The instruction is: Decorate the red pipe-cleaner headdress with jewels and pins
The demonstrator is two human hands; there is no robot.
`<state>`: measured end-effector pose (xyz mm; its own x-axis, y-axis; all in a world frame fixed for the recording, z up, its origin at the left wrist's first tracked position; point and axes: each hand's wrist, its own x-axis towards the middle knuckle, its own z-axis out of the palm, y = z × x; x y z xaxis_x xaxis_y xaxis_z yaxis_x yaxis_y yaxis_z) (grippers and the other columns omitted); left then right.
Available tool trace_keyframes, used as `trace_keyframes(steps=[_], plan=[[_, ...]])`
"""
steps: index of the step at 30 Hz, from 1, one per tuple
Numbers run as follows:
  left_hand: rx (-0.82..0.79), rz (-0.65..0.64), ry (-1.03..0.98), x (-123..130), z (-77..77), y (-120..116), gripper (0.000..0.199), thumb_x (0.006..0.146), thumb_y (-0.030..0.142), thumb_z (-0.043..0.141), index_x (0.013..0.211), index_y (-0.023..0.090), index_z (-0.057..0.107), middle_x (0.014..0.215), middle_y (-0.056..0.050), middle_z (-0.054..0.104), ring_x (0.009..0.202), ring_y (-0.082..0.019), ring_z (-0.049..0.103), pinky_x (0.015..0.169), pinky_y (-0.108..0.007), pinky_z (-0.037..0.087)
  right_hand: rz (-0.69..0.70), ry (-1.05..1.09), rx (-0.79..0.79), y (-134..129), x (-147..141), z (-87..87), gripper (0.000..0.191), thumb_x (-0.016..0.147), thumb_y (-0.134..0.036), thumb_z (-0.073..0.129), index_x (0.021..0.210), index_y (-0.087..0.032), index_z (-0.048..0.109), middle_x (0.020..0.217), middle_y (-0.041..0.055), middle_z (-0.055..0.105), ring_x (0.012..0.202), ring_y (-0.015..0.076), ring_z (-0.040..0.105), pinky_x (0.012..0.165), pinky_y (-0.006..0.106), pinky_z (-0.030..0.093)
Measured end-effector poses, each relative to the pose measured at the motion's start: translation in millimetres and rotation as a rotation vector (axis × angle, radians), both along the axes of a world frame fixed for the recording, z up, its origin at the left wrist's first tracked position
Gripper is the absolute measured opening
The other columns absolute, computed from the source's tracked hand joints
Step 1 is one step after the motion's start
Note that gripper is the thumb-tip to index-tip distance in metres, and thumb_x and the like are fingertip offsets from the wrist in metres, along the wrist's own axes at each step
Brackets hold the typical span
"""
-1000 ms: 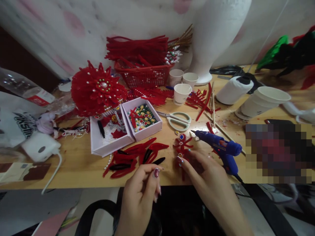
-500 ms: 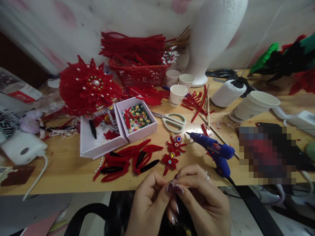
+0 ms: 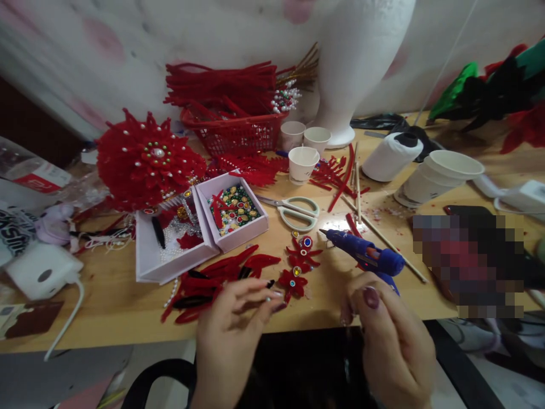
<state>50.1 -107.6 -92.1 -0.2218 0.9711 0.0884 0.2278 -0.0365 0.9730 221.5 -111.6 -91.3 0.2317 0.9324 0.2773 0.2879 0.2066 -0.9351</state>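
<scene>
My left hand (image 3: 238, 335) is at the table's front edge, its thumb and fingertips pinched on something too small to make out. My right hand (image 3: 387, 335) is curled closed just below the blue glue gun (image 3: 366, 250); whatever its fingers hold, if anything, is hidden. Between and beyond the hands lie red flower pieces with gems (image 3: 293, 282). Red velvet loops with black clips (image 3: 200, 289) lie behind my left hand. Two joined white boxes stand behind these, one with pearls and silver trim (image 3: 172, 268), one with green beads and gems (image 3: 244, 236).
Scissors (image 3: 298, 213), paper cups (image 3: 303, 166), a white thread spool (image 3: 389, 158) and wooden sticks (image 3: 383, 236) lie mid-table. A red basket (image 3: 238, 133), a large red flower (image 3: 149, 159) and a white mannequin stand (image 3: 357, 68) are behind. A white charger (image 3: 45, 272) is at left.
My hands, which were touching at the fingertips, have moved apart, the left one to the left and the right one to the right near the glue gun. The view has shifted slightly.
</scene>
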Motion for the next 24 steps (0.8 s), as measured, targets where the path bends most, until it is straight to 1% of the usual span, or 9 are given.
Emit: trace_keyframes(steps=[3, 5, 7, 9, 11, 13, 17, 20, 24], plan=[[0.089, -0.052, 0.166, -5, 5.7, 25, 0.008, 0.078, 0.018, 0.077, 0.081, 0.024, 0.073, 0.075, 0.005, 0.076, 0.066, -0.011, 0.071, 0.064, -0.016, 0.057, 0.025, -0.359, 0.121, 5, 10, -5.7, 0.037, 0.097, -0.019, 0.051, 0.061, -0.021, 0.044, 0.057, -0.0040, 0.040, 0.050, 0.0096, 0.040, 0.052, 0.028, 0.030], [0.172, -0.127, 0.274, -1, 7.5, 39, 0.007, 0.079, 0.016, 0.076, 0.077, 0.022, 0.074, 0.075, 0.004, 0.075, 0.067, -0.010, 0.070, 0.063, -0.015, 0.055, 0.028, -0.490, 0.147, 6, 12, -9.1, 0.037, 0.094, -0.018, 0.058, 0.060, -0.021, 0.045, 0.055, -0.0044, 0.043, 0.049, 0.0089, 0.043, 0.051, 0.026, 0.032], [0.229, -0.179, 0.330, 6, 6.3, 50, 0.009, 0.079, 0.012, 0.074, 0.078, 0.020, 0.075, 0.077, 0.002, 0.075, 0.069, -0.010, 0.069, 0.062, -0.016, 0.054, 0.039, -0.507, 0.134, 5, 11, -11.4, 0.027, 0.093, -0.016, 0.060, 0.068, -0.020, 0.053, 0.064, -0.0019, 0.054, 0.057, 0.0099, 0.053, 0.055, 0.024, 0.039], [0.239, -0.211, 0.346, 12, 2.4, 56, 0.012, 0.080, 0.009, 0.073, 0.080, 0.020, 0.076, 0.079, 0.001, 0.074, 0.072, -0.011, 0.069, 0.065, -0.017, 0.055, 0.058, -0.481, 0.158, 4, 8, -13.9, 0.010, 0.092, -0.011, 0.060, 0.085, -0.019, 0.060, 0.082, 0.0022, 0.063, 0.072, 0.0114, 0.062, 0.065, 0.022, 0.047], [0.189, -0.249, 0.353, 15, -3.0, 59, 0.016, 0.081, 0.007, 0.071, 0.084, 0.022, 0.077, 0.082, 0.001, 0.076, 0.076, -0.012, 0.070, 0.071, -0.018, 0.056, 0.083, -0.464, 0.194, 4, 4, -17.9, 0.013, 0.091, -0.008, 0.060, 0.101, -0.017, 0.062, 0.093, 0.0053, 0.064, 0.084, 0.0128, 0.064, 0.073, 0.021, 0.050], [0.105, -0.279, 0.364, 17, -8.4, 60, 0.020, 0.081, 0.007, 0.071, 0.089, 0.024, 0.077, 0.087, 0.003, 0.077, 0.080, -0.011, 0.072, 0.075, -0.018, 0.057, 0.110, -0.472, 0.204, 5, 1, -23.3, 0.019, 0.091, -0.010, 0.061, 0.109, -0.015, 0.063, 0.098, 0.0077, 0.063, 0.088, 0.0147, 0.063, 0.077, 0.024, 0.053], [0.044, -0.282, 0.401, 16, -16.4, 61, 0.029, 0.081, 0.008, 0.071, 0.103, 0.028, 0.074, 0.096, 0.005, 0.078, 0.085, -0.011, 0.073, 0.082, -0.018, 0.056, 0.179, -0.521, 0.184, 8, 0, -33.2, 0.023, 0.092, -0.014, 0.060, 0.115, -0.015, 0.064, 0.104, 0.0114, 0.062, 0.089, 0.0198, 0.061, 0.073, 0.030, 0.056], [0.118, -0.330, 0.445, 14, -19.8, 62, 0.033, 0.084, 0.009, 0.070, 0.111, 0.027, 0.072, 0.101, 0.004, 0.078, 0.090, -0.010, 0.073, 0.087, -0.018, 0.055, 0.264, -0.612, 0.174, 12, 1, -35.5, 0.031, 0.092, -0.004, 0.050, 0.116, -0.018, 0.065, 0.108, 0.0109, 0.065, 0.087, 0.0215, 0.059, 0.066, 0.031, 0.056], [0.221, -0.376, 0.533, 14, -21.6, 63, 0.031, 0.088, 0.008, 0.065, 0.115, 0.023, 0.070, 0.103, 0.001, 0.078, 0.092, -0.009, 0.071, 0.087, -0.016, 0.053, 0.323, -0.657, 0.176, 15, 4, -34.3, 0.037, 0.088, 0.003, 0.041, 0.105, -0.018, 0.067, 0.106, 0.0093, 0.069, 0.078, 0.0209, 0.057, 0.056, 0.029, 0.053]])
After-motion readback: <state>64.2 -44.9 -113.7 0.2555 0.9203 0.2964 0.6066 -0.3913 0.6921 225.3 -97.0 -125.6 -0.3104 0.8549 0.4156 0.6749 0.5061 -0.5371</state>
